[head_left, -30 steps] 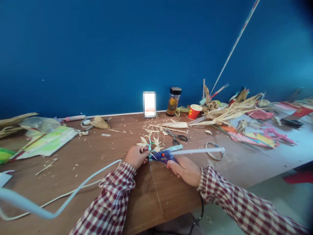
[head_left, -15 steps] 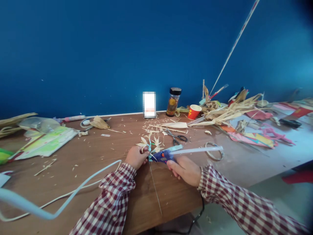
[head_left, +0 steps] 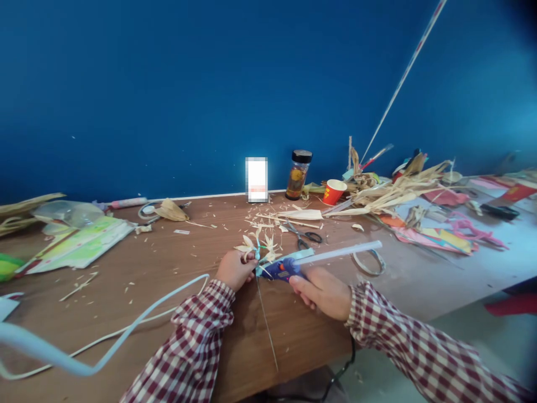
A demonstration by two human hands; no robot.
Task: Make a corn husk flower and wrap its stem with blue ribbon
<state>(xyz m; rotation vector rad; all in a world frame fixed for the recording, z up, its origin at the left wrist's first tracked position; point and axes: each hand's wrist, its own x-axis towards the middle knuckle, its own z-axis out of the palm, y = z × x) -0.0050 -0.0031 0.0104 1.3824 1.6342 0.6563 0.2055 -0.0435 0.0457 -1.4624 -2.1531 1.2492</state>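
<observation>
My left hand [head_left: 237, 270] pinches the stem of a small flower [head_left: 269, 244] with pale, husk-like petals and light-blue wrapping. A thin wire hangs from it toward me. In my right hand [head_left: 322, 291] is a blue hot glue gun [head_left: 280, 270], a long clear glue stick [head_left: 344, 252] jutting from its back. The nozzle points left and meets the wrapped stem close to my left fingertips; whether it touches cannot be made out. A light-blue strip [head_left: 308, 253] shows behind the gun. Scissors [head_left: 309, 237] lie just beyond.
A roll of tape [head_left: 369, 262] lies to the right. At the back stand a lidded jar [head_left: 298, 174] and a red paper cup [head_left: 334, 192]. Dried corn husks [head_left: 403, 190] and coloured paper heap up at right. A white cable [head_left: 109, 336] crosses the left side.
My right hand has shifted slightly right and down, and the rear of the glue stick has tilted upward. My left hand keeps its hold on the flower.
</observation>
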